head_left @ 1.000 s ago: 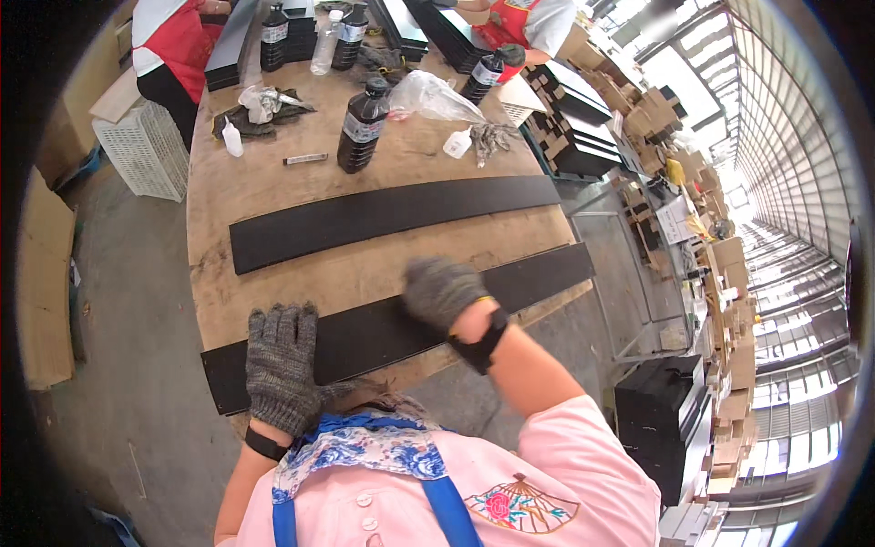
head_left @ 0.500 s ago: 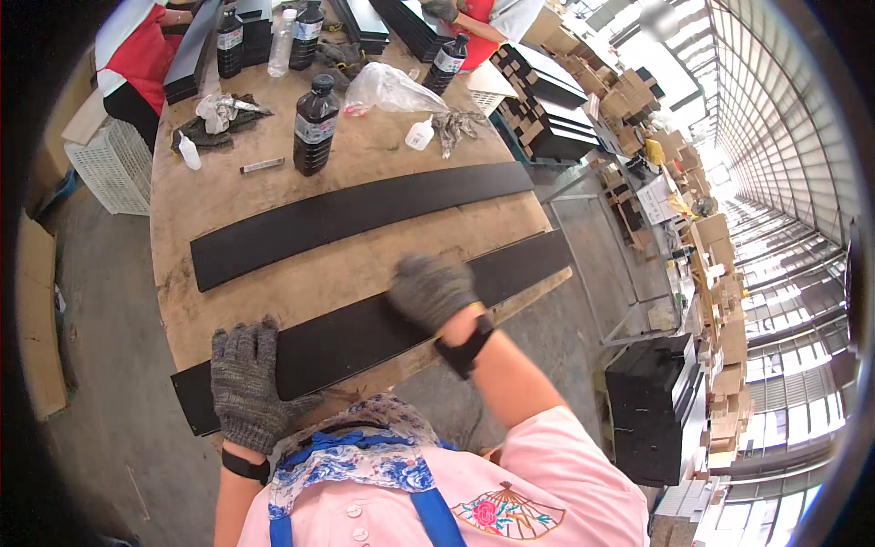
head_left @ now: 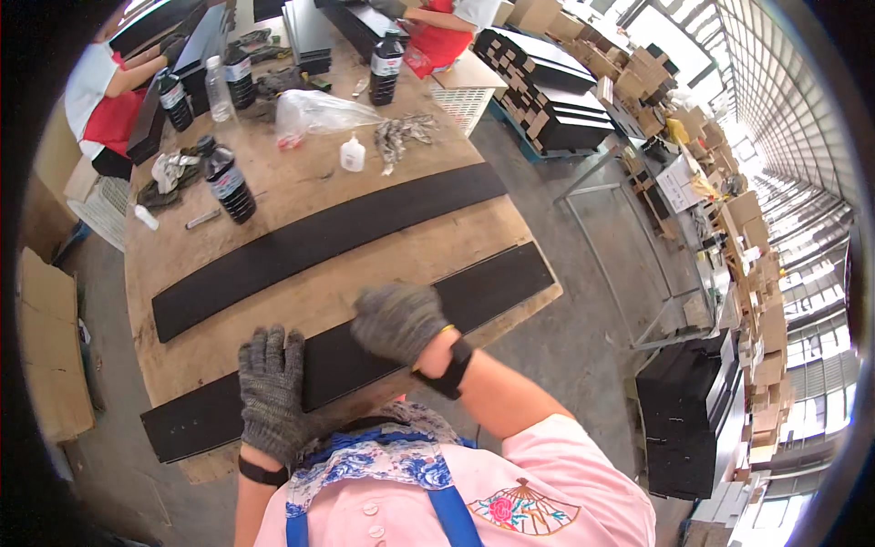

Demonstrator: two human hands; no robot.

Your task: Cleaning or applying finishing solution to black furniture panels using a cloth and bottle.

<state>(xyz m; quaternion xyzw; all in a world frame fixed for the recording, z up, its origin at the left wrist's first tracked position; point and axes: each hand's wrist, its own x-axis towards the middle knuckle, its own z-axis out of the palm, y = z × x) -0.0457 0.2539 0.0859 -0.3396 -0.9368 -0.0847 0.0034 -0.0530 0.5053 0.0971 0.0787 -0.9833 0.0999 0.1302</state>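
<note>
- Lengthwise, the near black board (head_left: 497, 284) lies along the near edge of the bench (head_left: 264, 314), its left end at the left edge and its right end near the right-hand near corner.
- The left hand (head_left: 272, 392), in a grey knit glove, rests palm down across the left part of this board; its fingers are extended, close together, pointing toward the far edge.
- The right hand (head_left: 398, 321), gloved alike, is at the middle of the same board with fingers curled, slightly blurred. Whether it holds anything cannot be determined; its underside is hidden.
- The far black board (head_left: 328, 239) lies apart from the near one, roughly parallel, from the left edge toward the right edge.
- Beyond the far board, toward the left edge, stands a dark bottle (head_left: 228, 187) with a pale label. A marker (head_left: 202, 220) and a small white bottle (head_left: 146, 218) lie between it and the left edge, near a crumpled rag (head_left: 173, 173).
- Farther right stands a white squeeze bottle (head_left: 352, 157), between a clear plastic bag (head_left: 319, 114) and a grey cloth (head_left: 406, 139).
- A second dark bottle (head_left: 386, 68) stands near the right edge.
- Two co-workers in red aprons occupy the far part, one per side.
</note>
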